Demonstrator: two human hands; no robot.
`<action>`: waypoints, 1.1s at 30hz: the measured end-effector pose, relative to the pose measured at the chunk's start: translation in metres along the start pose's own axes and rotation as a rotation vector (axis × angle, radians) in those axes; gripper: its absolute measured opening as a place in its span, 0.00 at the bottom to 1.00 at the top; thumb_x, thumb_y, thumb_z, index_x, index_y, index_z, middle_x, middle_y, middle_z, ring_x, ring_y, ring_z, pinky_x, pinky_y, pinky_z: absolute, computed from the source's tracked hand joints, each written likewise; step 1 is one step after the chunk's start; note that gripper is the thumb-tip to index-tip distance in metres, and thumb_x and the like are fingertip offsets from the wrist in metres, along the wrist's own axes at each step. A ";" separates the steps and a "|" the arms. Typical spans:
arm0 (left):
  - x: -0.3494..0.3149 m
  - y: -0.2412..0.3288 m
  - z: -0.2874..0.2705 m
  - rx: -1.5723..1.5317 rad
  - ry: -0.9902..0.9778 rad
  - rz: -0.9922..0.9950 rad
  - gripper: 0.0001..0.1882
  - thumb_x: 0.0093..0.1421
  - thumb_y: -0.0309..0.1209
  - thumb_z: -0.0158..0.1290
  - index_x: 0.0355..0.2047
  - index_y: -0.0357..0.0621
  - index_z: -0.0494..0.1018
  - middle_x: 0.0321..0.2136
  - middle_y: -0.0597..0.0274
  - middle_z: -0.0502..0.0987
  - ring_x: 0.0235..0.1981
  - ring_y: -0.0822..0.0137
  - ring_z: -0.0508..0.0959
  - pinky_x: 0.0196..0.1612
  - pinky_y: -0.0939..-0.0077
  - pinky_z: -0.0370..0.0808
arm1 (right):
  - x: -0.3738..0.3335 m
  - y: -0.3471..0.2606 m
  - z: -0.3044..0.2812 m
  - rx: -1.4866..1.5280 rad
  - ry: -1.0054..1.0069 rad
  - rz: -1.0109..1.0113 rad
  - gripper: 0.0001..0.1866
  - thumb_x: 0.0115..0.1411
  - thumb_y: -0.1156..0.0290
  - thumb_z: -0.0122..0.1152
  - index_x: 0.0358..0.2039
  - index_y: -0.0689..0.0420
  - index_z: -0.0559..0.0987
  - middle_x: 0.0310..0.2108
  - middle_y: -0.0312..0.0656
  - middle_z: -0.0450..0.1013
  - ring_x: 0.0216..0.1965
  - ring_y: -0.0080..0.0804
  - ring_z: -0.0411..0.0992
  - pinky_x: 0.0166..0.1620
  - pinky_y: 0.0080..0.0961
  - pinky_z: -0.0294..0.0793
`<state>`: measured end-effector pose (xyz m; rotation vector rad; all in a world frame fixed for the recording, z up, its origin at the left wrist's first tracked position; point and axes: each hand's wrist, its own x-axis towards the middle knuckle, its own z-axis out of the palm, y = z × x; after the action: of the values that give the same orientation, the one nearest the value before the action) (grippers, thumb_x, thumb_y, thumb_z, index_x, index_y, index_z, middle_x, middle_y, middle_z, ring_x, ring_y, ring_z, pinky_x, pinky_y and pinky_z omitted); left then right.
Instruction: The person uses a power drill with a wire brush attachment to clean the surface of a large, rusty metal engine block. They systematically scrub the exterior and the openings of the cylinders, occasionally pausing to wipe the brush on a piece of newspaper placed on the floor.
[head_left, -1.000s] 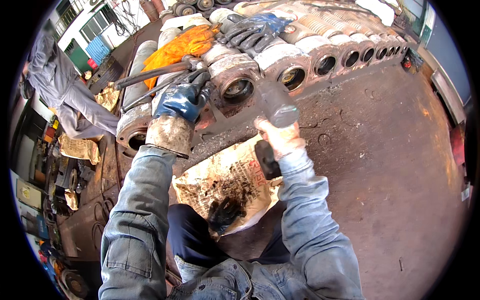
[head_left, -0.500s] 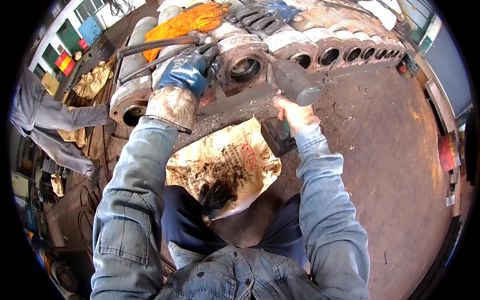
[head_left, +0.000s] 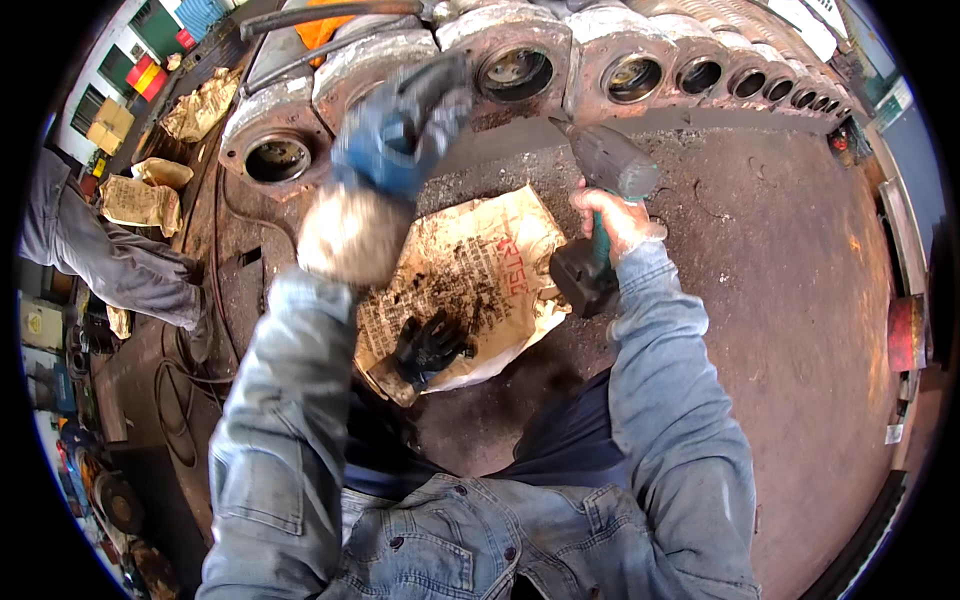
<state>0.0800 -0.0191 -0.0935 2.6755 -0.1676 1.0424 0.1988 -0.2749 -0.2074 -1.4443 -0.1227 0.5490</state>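
Observation:
My right hand (head_left: 622,220), bare and in a denim sleeve, grips the handle of a dark cordless impact driver (head_left: 618,165). Its nose points up and left at the row of rusty flanged cylinders (head_left: 530,60), and the battery hangs below my fist. A blue and black work glove covers my left hand (head_left: 395,135), raised in front of the cylinders at the left. Motion smears its fingers, so whether it holds anything cannot be seen. Below, a stained paper sack (head_left: 470,270) lies on the floor with a black glove (head_left: 432,348) on it.
Dark bars (head_left: 330,18) rest across the cylinders, beside an orange glove (head_left: 318,38). At the left stands another person, whose grey trouser leg (head_left: 120,240) shows. A hose (head_left: 180,405) coils near that person's foot. Crumpled sacks (head_left: 145,200) lie further back.
The view has shifted, so cylinders and bars sit higher and more of the sack and black glove shows. My left hand has come away from the bars. My right hand still holds the impact driver.

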 end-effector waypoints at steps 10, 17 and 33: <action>-0.348 -0.029 0.080 -0.486 0.006 -1.525 0.20 0.61 0.37 0.60 0.47 0.33 0.76 0.38 0.48 0.81 0.43 0.54 0.80 0.46 0.62 0.75 | 0.040 0.093 -0.040 -0.272 -0.099 -0.056 0.13 0.47 0.73 0.72 0.34 0.60 0.80 0.25 0.38 0.77 0.21 0.26 0.71 0.23 0.26 0.71; -0.356 -0.019 0.105 -0.455 -0.499 -1.636 0.23 0.59 0.43 0.60 0.44 0.35 0.78 0.36 0.47 0.82 0.40 0.52 0.81 0.45 0.61 0.75 | 0.076 0.192 -0.014 -0.496 -0.080 -0.247 0.11 0.53 0.63 0.67 0.34 0.56 0.83 0.28 0.40 0.79 0.29 0.35 0.77 0.35 0.34 0.76; -0.467 -0.049 0.067 -0.066 -0.334 -1.848 0.27 0.60 0.49 0.58 0.48 0.36 0.78 0.40 0.44 0.82 0.43 0.53 0.82 0.46 0.63 0.76 | 0.077 0.319 -0.018 -1.101 -0.307 -0.798 0.37 0.46 0.84 0.59 0.61 0.62 0.68 0.59 0.53 0.66 0.62 0.53 0.63 0.66 0.41 0.63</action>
<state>-0.2100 0.0142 -0.4672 1.6283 1.7070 -0.0684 0.1829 -0.2495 -0.5348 -2.1411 -1.3503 -0.0217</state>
